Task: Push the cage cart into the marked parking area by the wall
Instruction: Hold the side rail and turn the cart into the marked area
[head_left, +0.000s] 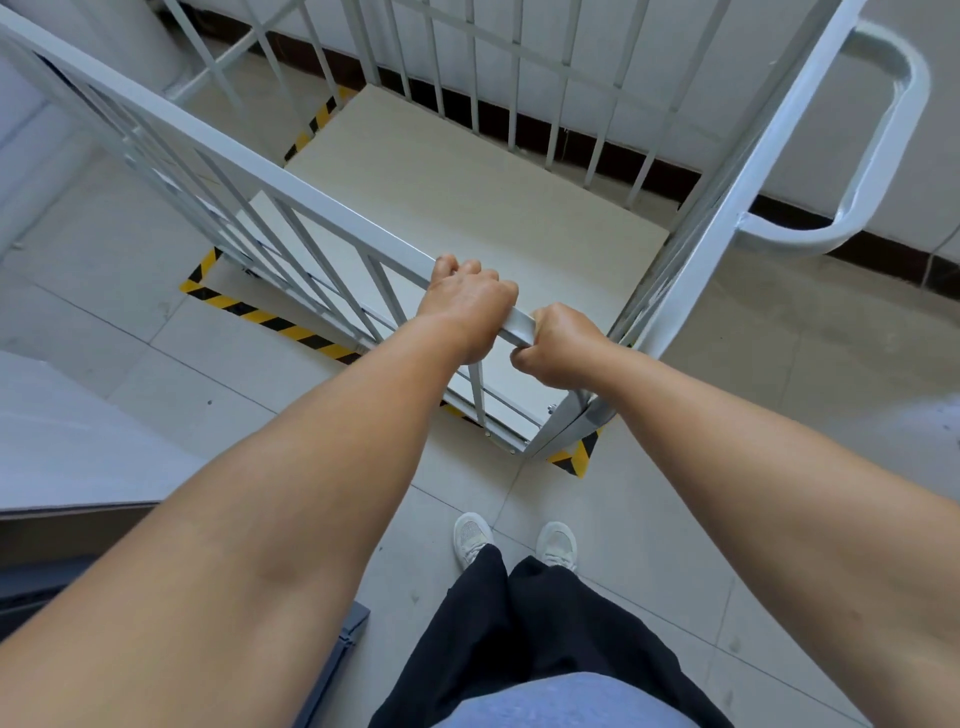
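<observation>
Cage cart (467, 171): one, gripped by left hand (467, 306), right hand (558, 340).

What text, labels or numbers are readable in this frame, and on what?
None readable.
Cage cart: bare white bars and deck, no label or number.
Floor tape: yellow and black hazard stripes only, no lettering.
Wall and shoes: no legible print.
Both hands, left hand and right hand, grip the top rail.
</observation>
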